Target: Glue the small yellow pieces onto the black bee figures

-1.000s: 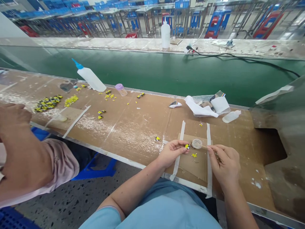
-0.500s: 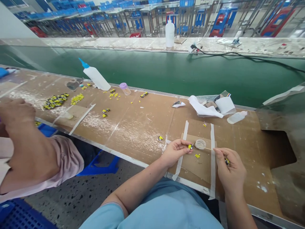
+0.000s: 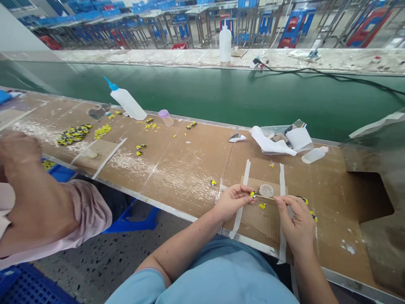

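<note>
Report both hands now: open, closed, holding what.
Left hand: closed, pinching a yellow-and-black piece.
Right hand: closed, holding a wooden stick.

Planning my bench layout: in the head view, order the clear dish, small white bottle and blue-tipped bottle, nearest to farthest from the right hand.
Right hand:
1. Clear dish, just left, on cardboard.
2. Small white bottle, ahead.
3. Blue-tipped bottle, far left.

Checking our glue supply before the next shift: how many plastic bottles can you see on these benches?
3. A blue-tipped squeeze bottle lies on the near bench, a smaller translucent bottle lies near that bench's right end, and a white bottle stands upright on the far bench. Others may be hidden.
</note>
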`<state>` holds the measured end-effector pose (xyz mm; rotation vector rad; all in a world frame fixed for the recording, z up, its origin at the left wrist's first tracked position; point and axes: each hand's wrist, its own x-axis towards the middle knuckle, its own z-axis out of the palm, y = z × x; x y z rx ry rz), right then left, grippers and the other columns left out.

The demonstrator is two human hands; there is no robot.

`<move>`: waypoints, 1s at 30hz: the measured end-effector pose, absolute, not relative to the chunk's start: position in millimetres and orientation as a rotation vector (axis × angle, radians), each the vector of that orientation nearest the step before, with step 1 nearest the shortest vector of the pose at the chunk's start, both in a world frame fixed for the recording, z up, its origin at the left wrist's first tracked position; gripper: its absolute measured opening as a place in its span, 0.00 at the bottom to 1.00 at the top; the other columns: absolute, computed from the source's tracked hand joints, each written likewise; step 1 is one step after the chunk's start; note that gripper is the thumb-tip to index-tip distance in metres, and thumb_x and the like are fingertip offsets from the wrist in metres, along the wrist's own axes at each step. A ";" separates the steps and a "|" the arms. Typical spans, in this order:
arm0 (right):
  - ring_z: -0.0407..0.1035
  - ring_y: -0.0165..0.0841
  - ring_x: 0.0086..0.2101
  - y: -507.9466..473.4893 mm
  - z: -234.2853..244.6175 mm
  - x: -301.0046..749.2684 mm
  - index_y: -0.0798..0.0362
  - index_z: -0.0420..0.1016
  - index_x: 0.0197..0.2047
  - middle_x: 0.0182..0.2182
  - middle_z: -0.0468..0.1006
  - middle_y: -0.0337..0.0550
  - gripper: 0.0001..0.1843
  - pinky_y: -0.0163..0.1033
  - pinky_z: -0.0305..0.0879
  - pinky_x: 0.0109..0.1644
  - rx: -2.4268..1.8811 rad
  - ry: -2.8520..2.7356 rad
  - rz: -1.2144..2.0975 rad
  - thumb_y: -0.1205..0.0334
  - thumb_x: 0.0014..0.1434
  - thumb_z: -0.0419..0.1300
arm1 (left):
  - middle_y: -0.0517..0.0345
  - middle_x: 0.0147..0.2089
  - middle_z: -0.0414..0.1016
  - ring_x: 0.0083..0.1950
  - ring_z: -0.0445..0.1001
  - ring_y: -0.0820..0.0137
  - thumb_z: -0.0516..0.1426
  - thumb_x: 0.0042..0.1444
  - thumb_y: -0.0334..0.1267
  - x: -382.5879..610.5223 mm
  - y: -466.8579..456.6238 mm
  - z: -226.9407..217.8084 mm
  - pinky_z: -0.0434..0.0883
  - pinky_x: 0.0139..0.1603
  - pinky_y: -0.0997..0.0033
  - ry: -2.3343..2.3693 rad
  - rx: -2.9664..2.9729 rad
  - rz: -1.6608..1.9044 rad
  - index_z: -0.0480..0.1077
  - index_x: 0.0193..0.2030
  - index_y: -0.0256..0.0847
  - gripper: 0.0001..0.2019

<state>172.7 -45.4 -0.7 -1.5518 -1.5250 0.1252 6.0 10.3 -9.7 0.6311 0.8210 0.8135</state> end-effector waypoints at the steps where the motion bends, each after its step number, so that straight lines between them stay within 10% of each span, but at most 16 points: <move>1: 0.69 0.32 0.31 -45.6 -1.0 172.8 0.51 0.75 0.32 0.29 0.76 0.41 0.13 0.38 0.64 0.36 -1.554 -1.525 0.129 0.55 0.62 0.54 | 0.57 0.29 0.78 0.31 0.76 0.73 0.71 0.31 0.42 6.0 10.3 -9.9 0.72 0.45 0.68 0.823 0.631 0.814 0.73 0.33 0.34 0.22; 30: 0.68 0.32 0.28 -35.1 -1.5 191.9 0.49 0.78 0.33 0.29 0.77 0.42 0.22 0.39 0.61 0.35 -1.701 -1.572 0.089 0.41 0.58 0.53 | 0.57 0.30 0.77 0.33 0.76 0.72 0.71 0.33 0.44 2.6 11.4 -8.1 0.71 0.48 0.66 0.831 0.665 0.785 0.73 0.34 0.35 0.22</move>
